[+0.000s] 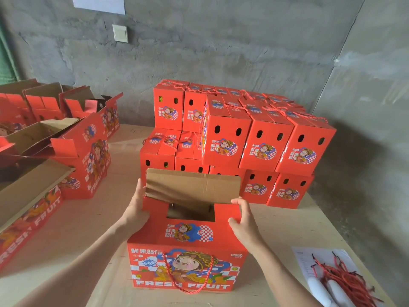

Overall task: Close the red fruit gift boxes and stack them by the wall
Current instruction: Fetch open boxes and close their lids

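- I'm watching the red box (188, 251) sitting lower centre, its brown far flap (192, 187) standing up.
- Left hand (137, 209) is pressing flat on its left side, fingers straight.
- Right hand (245, 220) is gripping the right top edge, fingers curled.
- Closed boxes (254, 138) are sitting stacked at centre right.

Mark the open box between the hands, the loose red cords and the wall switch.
open box (188, 267): head view, front panel.
red cords (348, 283): head view, middle of pile.
wall switch (120, 33): head view, plate centre.
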### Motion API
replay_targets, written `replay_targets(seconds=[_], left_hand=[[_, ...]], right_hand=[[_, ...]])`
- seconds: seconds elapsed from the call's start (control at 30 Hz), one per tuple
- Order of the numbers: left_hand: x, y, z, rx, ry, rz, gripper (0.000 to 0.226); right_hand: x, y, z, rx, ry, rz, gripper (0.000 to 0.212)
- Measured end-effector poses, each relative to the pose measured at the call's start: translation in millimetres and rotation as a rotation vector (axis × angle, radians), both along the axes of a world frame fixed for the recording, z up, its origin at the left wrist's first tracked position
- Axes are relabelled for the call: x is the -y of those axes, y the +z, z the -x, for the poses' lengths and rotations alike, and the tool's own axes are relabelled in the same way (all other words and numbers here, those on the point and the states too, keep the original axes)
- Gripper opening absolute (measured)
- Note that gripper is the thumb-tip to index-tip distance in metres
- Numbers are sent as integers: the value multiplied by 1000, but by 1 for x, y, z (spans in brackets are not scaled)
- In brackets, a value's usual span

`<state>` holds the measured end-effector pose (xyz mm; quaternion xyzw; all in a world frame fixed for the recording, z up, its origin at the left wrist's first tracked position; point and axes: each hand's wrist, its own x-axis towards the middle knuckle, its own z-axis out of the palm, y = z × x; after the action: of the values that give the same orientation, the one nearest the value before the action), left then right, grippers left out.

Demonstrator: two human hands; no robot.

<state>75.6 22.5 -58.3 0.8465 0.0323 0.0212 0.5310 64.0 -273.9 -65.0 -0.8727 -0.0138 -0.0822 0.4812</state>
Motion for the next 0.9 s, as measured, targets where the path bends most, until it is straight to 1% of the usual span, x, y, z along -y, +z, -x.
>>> replay_targets(seconds=[0.1, 0.13, 0.17, 0.2, 0.23, 0.33, 0.4, 0.47, 0.53, 0.6, 0.67, 0.7, 0.73, 0.8, 0.83, 0.9], left_hand=[[2, -3, 4, 171, 66, -86, 101], [3, -3, 6, 221, 74, -86, 95], [5, -3, 9, 263, 83, -81, 84], [6, -1, 12, 289, 97, -76, 73], [7, 0, 15, 301, 115, -66, 69], [7, 0, 19, 328, 118, -60, 71], [8, -3, 15, 333, 86, -189, 64], [10, -5, 8, 257, 38, -397, 63], [8, -1, 1, 140, -41, -566, 69], [4, 7, -6, 57, -149, -727, 76], [-1, 14, -15, 17, -265, -846, 90], [-2, 17, -19, 5, -316, -880, 98], [-2, 20, -21, 4, -359, -910, 101], [-2, 21, -25, 38, -430, -982, 100], [-3, 21, -26, 58, -453, -1021, 104], [-2, 22, -26, 92, -474, -1073, 119]], right_hand=[[1, -1, 4, 54, -75, -74, 64], [0, -1, 5, 70, -76, -110, 71], [0, -1, 7, 90, -62, -130, 76], [0, 0, 7, 105, -43, -129, 75], [0, 2, 8, 110, -31, -118, 68], [0, 3, 8, 53, -7, -129, 41], [3, -1, 5, 14, 15, -81, 24], [10, -5, 1, 31, 56, 84, 13], [19, -4, -3, 48, 150, 248, 14], [28, 1, -8, -18, 286, 363, 27], [32, 7, -11, -113, 362, 460, 41], [33, 9, -13, -132, 370, 508, 43], [33, 11, -14, -133, 368, 548, 44], [33, 13, -15, -116, 365, 591, 47], [33, 14, -16, -107, 370, 596, 46], [32, 13, -16, -90, 374, 593, 42]])
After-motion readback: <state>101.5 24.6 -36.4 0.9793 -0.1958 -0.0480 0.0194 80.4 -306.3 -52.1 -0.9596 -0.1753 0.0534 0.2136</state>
